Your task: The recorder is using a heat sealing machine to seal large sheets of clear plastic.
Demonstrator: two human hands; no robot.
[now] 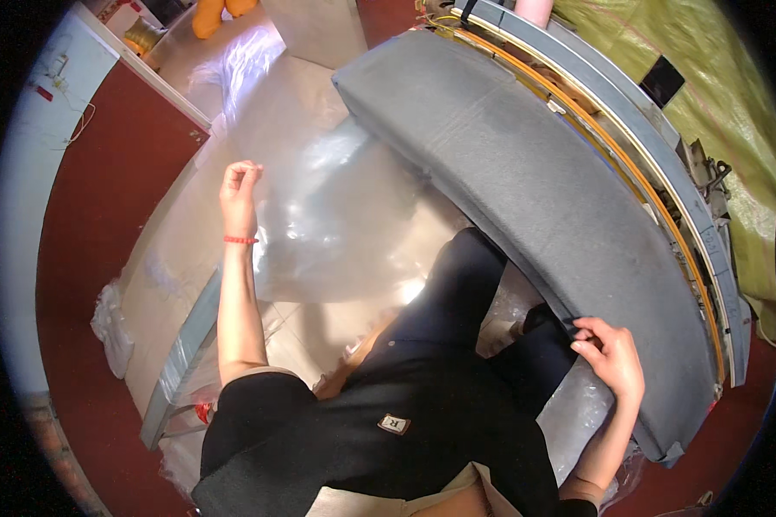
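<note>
My left hand (240, 196) is raised at the left, a red bead bracelet on its wrist. Its fingers are closed in a pinch, and whatever they hold is too fine to make out. Behind and beside it spreads a clear plastic sheet (345, 211), blurred in part. A long, curved panel covered in grey fabric (535, 172) slants across from the upper middle to the lower right. At its near edge, my right hand (610, 355) pinches the fabric's border between thumb and fingers. My knees come up against this edge.
Beyond the panel runs a curved frame with an orange strip (647, 191). A black phone (662, 81) lies on yellow-green woven sheeting (707, 52). A grey curved piece (181, 353) wrapped in clear film stands at the left, near a dark red and pale blue wall (82, 181).
</note>
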